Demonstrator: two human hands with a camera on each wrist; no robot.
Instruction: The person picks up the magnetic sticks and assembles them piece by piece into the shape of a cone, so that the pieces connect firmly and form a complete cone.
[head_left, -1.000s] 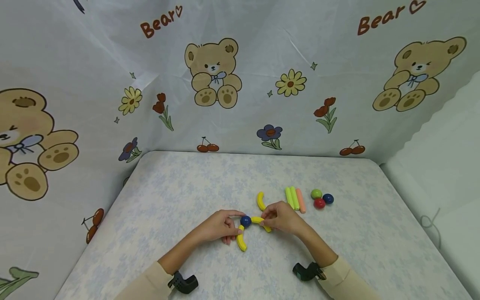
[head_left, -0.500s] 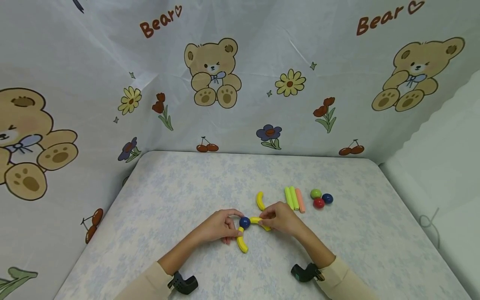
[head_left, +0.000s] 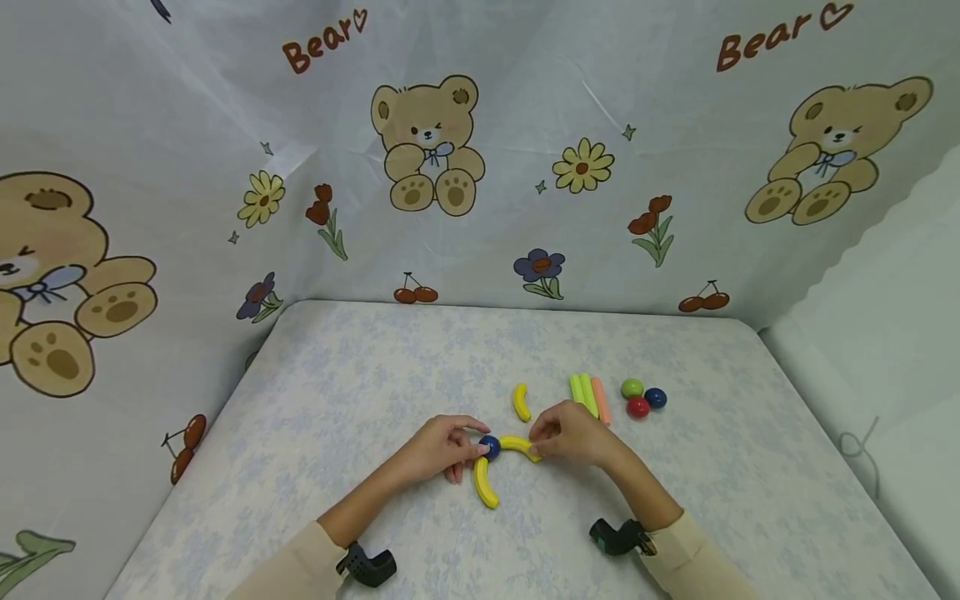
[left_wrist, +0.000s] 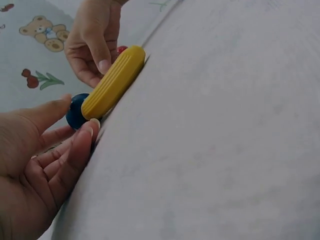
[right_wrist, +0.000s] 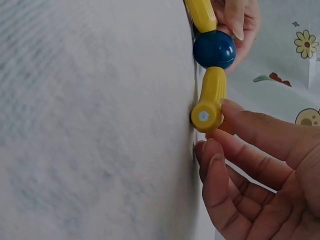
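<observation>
Near the table's middle, my left hand (head_left: 442, 446) pinches a dark blue ball (head_left: 490, 447) between thumb and index finger. Two curved yellow rods with magnet tips join that ball. One rod (head_left: 484, 485) points toward me; in the left wrist view the same ribbed rod (left_wrist: 114, 82) partly covers the ball. The other rod (head_left: 515, 442) extends rightward, its outer end pinched by my right hand (head_left: 573, 433). A pale magnet disc shows on that rod's end (right_wrist: 204, 115) in the right wrist view, beside the right thumb and index finger.
A loose curved yellow rod (head_left: 521, 402) lies behind the joined pieces. Straight light green rods (head_left: 583, 392) and an orange rod (head_left: 601, 400) lie beyond my right hand. Further right sit a green ball (head_left: 632, 387), a red ball (head_left: 638, 407) and another blue ball (head_left: 656, 397).
My left thumb has moved from the near rod's joint up onto the blue ball. My right hand has slid rightward to the rod's outer end, showing more of that rod and the loose one.
</observation>
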